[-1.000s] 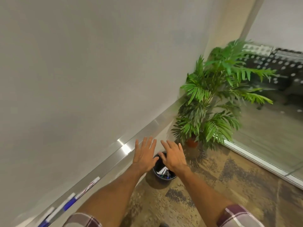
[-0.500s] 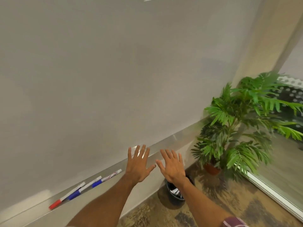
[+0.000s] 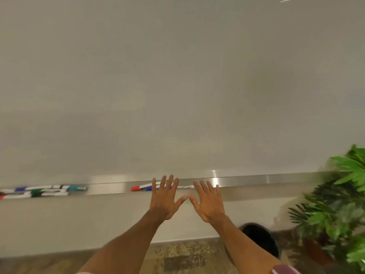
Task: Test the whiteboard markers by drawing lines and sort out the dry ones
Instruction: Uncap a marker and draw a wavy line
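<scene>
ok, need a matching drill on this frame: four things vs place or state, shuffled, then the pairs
Things:
1. red-capped white marker
2. dark round bin
3. green leafy plant
4. left hand

Place or state:
A. far right edge of the view
B. lying on the silver metal tray
C. on the floor below the tray
D. open, fingers spread

Pairs: 1-B, 2-C, 3-A, 4-D

- Our bare left hand (image 3: 164,198) reaches forward, fingers straight and spread.
- Our bare right hand (image 3: 208,202) mirrors it, thumb tips nearly touching.
</scene>
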Motion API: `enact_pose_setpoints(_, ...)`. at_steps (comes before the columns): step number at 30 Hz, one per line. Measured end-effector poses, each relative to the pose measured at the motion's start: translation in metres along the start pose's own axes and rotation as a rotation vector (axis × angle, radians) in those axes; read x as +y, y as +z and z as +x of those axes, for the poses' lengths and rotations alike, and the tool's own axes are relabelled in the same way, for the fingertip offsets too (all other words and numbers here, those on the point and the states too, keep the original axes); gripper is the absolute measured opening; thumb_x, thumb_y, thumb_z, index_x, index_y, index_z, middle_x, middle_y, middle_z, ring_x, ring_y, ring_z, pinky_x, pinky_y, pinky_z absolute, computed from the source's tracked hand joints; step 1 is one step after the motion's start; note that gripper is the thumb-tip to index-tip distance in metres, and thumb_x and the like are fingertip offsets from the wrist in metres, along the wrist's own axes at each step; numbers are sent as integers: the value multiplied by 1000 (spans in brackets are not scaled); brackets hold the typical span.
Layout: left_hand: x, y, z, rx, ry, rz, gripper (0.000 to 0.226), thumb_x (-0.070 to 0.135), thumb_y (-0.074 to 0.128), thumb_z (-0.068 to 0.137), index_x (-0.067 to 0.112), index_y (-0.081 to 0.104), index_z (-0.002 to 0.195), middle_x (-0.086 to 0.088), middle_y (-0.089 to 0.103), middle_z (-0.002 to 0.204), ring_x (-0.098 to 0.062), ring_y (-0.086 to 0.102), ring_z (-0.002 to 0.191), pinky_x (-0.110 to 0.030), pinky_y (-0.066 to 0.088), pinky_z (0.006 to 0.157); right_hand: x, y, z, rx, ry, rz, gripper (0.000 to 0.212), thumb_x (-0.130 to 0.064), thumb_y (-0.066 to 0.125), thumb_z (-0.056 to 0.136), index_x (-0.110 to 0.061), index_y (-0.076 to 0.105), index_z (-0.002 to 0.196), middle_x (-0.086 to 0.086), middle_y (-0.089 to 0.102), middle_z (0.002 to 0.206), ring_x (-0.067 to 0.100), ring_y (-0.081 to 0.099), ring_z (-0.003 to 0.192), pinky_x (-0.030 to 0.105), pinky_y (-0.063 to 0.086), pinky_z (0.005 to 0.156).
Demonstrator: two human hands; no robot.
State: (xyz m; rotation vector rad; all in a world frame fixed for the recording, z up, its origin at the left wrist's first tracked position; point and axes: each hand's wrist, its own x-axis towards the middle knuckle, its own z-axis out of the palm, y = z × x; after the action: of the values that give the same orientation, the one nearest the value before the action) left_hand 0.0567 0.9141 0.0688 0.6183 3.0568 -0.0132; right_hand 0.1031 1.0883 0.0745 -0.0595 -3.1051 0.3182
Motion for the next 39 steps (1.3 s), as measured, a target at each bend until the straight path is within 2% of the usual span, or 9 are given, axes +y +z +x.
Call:
enact_pose_setpoints(5, -55, 1, -48, -27, -190, -27, 117, 80, -40, 53, 29, -9, 154, 1, -24, 155, -28, -14, 149, -49, -43, 92, -62, 14, 4, -54, -142, -23, 113, -78, -36, 55, -35, 8, 150, -4, 9, 159, 19, 3, 147, 47, -2, 118)
enact_pose_setpoints(8, -90, -5, -81, -78, -307, -48, 102, 80, -20, 78, 27, 23, 154, -6, 12, 161, -34, 18, 147, -59, -19, 110, -107, 21, 3, -72, -241, -31, 113, -78, -34, 57, -34, 9, 150, -5, 10, 159, 18, 4, 147, 47, -3, 117)
enact_pose_setpoints(9, -101, -5, -91, -72, -336, -58, 101, 79, -19, 79, 27, 24, 154, -6, 13, 160, -34, 19, 147, -58, -18, 110, -122, 23, 3, -76, -274, -35, 112, -79, -34, 57, -34, 9, 150, -5, 10, 159, 18, 3, 147, 47, -4, 117)
enact_pose_setpoints(11, -124, 1, -113, -18, -354, -39, 110, 79, -34, 64, 27, 0, 156, -2, -10, 162, -30, -5, 150, -52, -35, 100, -153, 29, 2, -89, -341, -46, 111, -78, -33, 57, -33, 7, 151, -5, 9, 159, 19, 2, 147, 47, -6, 116)
enact_pose_setpoints(13, -149, 2, -137, 0, -418, -25, 116, 78, -41, 55, 27, -9, 155, -1, -15, 162, -27, -14, 149, -50, -39, 95, -186, 34, 0, -99, -401, -55, 112, -78, -34, 57, -32, 8, 151, -4, 10, 159, 19, 3, 147, 46, -7, 115)
enact_pose_setpoints(21, -253, 7, -233, -33, -584, -40, 117, 78, -41, 53, 28, -11, 154, -1, -16, 162, -27, -16, 149, -50, -39, 94, -323, 60, -28, -122, -529, -29, 111, -79, -33, 56, -35, 8, 150, -3, 9, 159, 20, 3, 147, 48, -8, 114)
enact_pose_setpoints(25, -305, 4, -274, -30, -622, -58, 117, 79, -39, 53, 28, -11, 154, -1, -16, 162, -28, -16, 149, -54, -33, 102, -387, 71, -40, -117, -557, -10, 111, -79, -32, 58, -35, 9, 150, -3, 10, 159, 21, 4, 147, 48, -10, 114)
enact_pose_setpoints(28, -344, 1, -299, -13, -659, -55, 110, 79, -32, 60, 27, -12, 155, -1, -15, 162, -28, -15, 149, -56, -25, 108, -435, 78, -46, -109, -583, 0, 111, -79, -33, 57, -35, 9, 150, -2, 10, 159, 21, 4, 147, 47, -9, 114)
enact_pose_setpoints(39, -453, -3, -361, -11, -788, -59, 90, 77, -10, 79, 28, -10, 155, -1, -15, 162, -28, -15, 149, -55, -23, 108, -557, 104, -48, -118, -685, -43, 113, -79, -35, 55, -36, 7, 150, -3, 8, 159, 20, 4, 147, 47, -7, 115)
